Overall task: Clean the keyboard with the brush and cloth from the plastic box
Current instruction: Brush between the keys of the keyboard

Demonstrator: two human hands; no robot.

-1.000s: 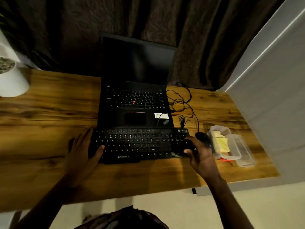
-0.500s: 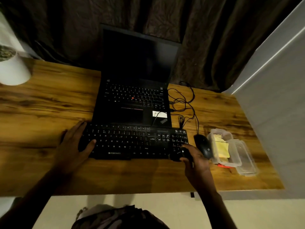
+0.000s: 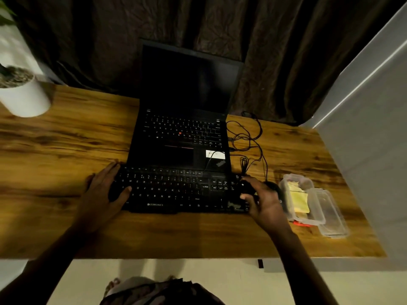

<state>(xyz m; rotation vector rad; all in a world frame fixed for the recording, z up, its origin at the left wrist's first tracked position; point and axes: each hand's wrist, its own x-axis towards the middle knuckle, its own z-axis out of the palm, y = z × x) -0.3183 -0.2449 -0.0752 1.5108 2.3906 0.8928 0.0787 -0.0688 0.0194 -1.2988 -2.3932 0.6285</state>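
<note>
My left hand lies flat, fingers spread, on the keyboard — the right hand fingers grip a dark brush, plastic box just beyond.

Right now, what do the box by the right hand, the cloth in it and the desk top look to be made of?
Box: clear, rigid plastic, glossy; you can see through its walls, and its lid lies beside it. Cloth: soft yellow fabric, matte, folded; the weave is too small to tell. Desk top: wood or wood-look laminate, warm brown with streaked grain and a slight sheen; which of them, I cannot tell.
</note>
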